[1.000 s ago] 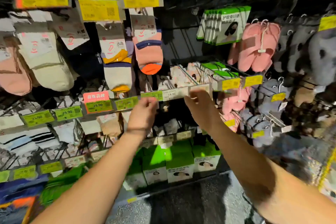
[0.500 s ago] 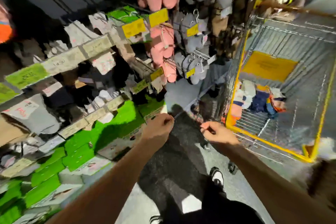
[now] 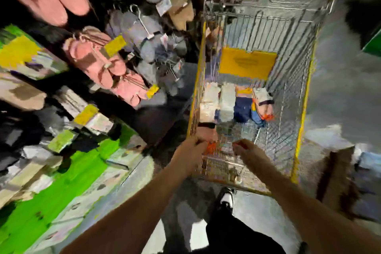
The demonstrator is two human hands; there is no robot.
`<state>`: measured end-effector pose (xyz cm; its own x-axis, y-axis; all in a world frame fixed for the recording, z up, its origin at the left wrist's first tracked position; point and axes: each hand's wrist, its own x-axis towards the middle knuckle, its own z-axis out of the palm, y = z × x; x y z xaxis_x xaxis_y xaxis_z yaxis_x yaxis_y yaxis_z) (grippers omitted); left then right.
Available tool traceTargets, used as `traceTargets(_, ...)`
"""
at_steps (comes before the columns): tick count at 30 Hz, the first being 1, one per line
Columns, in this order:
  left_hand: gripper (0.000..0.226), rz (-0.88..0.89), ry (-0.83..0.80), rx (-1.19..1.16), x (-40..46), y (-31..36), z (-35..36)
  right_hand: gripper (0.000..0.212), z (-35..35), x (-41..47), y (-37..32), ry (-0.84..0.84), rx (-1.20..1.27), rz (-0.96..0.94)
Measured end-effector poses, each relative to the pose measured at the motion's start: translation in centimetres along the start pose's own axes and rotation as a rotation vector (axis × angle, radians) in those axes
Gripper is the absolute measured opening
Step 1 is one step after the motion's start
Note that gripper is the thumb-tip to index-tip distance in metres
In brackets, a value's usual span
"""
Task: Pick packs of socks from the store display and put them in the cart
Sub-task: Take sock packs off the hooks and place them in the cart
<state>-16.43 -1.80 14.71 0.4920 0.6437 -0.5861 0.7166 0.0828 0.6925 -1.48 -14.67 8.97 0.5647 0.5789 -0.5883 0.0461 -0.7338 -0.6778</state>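
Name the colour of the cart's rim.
Yellow, on the cart; the head view shows it.

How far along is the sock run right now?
Done: several sock packs already lie in the yellow cart. In hand: the left hand and right hand are over the cart's near end around something pink and orange; blur hides the grip. Left: letting it drop, and more hangs on the display.

blurred hands (image 3: 218,146), what they hold unclear, smeared store display (image 3: 86,93)
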Motion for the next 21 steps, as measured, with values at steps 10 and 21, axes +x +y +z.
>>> traceTargets(10, 0.047, -0.238, 0.096, 0.13, 17.3, 0.2, 7.4, 0.037, -0.4, 13.7, 1.1, -0.286, 0.2, 0.166)
traceTargets(21, 0.042, -0.278, 0.295, 0.125, 24.1, -2.3, 10.6, 0.106, 6.4, 23.6, 2.2, -0.318, 0.488, 0.395)
